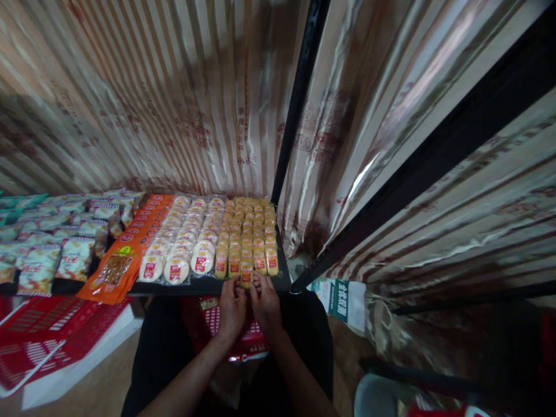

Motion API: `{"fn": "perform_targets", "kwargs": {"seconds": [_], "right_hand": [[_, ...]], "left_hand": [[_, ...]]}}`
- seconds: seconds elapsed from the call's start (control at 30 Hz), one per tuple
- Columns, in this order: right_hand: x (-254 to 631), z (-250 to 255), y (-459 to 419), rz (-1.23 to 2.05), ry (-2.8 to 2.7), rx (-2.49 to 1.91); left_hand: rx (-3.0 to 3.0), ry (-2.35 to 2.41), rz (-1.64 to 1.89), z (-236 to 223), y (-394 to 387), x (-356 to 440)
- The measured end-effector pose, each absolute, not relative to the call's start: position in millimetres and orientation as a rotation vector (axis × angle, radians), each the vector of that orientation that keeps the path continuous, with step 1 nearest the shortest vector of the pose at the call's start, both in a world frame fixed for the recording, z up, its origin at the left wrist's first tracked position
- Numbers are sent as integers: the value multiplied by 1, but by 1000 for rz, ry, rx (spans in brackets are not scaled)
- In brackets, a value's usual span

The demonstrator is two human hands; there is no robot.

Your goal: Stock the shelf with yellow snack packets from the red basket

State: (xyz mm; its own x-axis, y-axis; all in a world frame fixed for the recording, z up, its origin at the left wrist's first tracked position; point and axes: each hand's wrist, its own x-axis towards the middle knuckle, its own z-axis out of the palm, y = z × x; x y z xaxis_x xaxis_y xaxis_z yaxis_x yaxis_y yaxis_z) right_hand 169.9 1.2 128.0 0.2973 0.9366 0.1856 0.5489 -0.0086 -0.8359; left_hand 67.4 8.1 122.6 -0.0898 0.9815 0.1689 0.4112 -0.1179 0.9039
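At the shelf's front edge, a small wrapped yellow snack [247, 276] with a red label sits between my two hands, jutting forward of its row. My left hand [233, 308] has its fingers closed at the snack's left side. From the other side, my right hand [266, 301] presses curled fingers against it. Behind them stand tight rows of the same wrapped yellow snacks [247, 226]. Just left are rows of round white crackers [177, 267] in clear wrappers with red labels.
Orange snack bags [124, 255] overlap the black shelf [208, 285], with pale patterned snack packets [76, 258] farther left. A black post [299, 104] and a slanting black bar [391, 174] rise on the right. Red baskets [37, 330] sit below. Plastic sheeting [195, 87] hangs behind.
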Motion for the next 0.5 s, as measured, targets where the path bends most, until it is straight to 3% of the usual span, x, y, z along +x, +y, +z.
{"fn": "perform_targets", "kwargs": {"seconds": [0.5], "right_hand": [[172,124,4,487,-1377,-1638]], "left_hand": [[1690,1511,1162,126,7,67]]}}
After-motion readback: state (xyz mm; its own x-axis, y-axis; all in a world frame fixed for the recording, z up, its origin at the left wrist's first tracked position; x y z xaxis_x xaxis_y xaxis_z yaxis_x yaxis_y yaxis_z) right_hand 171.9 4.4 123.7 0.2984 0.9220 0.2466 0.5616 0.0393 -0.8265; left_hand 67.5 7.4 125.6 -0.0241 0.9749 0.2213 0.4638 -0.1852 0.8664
